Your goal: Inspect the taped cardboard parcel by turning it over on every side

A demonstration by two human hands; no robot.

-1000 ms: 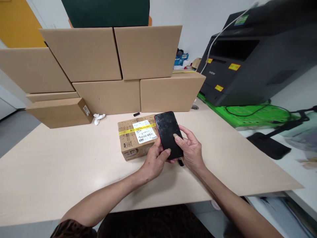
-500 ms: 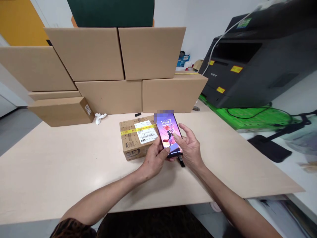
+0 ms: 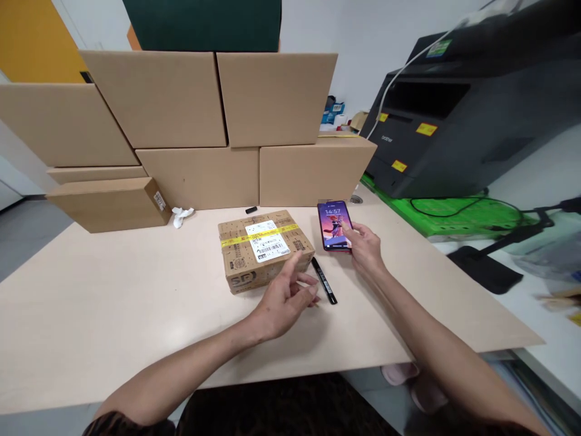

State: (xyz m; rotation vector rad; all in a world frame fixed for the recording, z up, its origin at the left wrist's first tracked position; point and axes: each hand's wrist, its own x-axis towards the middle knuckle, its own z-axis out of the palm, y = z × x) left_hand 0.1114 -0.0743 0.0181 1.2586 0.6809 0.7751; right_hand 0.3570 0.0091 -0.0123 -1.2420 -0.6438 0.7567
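My right hand (image 3: 365, 247) grips the lower right side of a smartphone (image 3: 333, 221), thumb over its lit screen, which reads 14:57. Whether the phone touches the table I cannot tell. In front of the parcel, my left hand (image 3: 287, 298) hangs with its fingers apart and nothing in them. The parcel (image 3: 236, 257) is a brown cardboard box with a white label (image 3: 267, 247) and a strip of yellow tape across its top. A black marker pen (image 3: 325, 283) lies on the table just right of the left hand's fingers.
Cardboard boxes (image 3: 195, 178) are stacked along the table's back edge, with a dark green box (image 3: 204, 24) on top. A small black cap (image 3: 251, 210) and crumpled white tissue (image 3: 181, 216) lie before them. A dark grey printer (image 3: 436, 133) stands at right on a green base (image 3: 431, 218).
The phone has moved right and away from me in my right hand. My left hand has let go of it, uncovering the parcel's right end and the marker pen.
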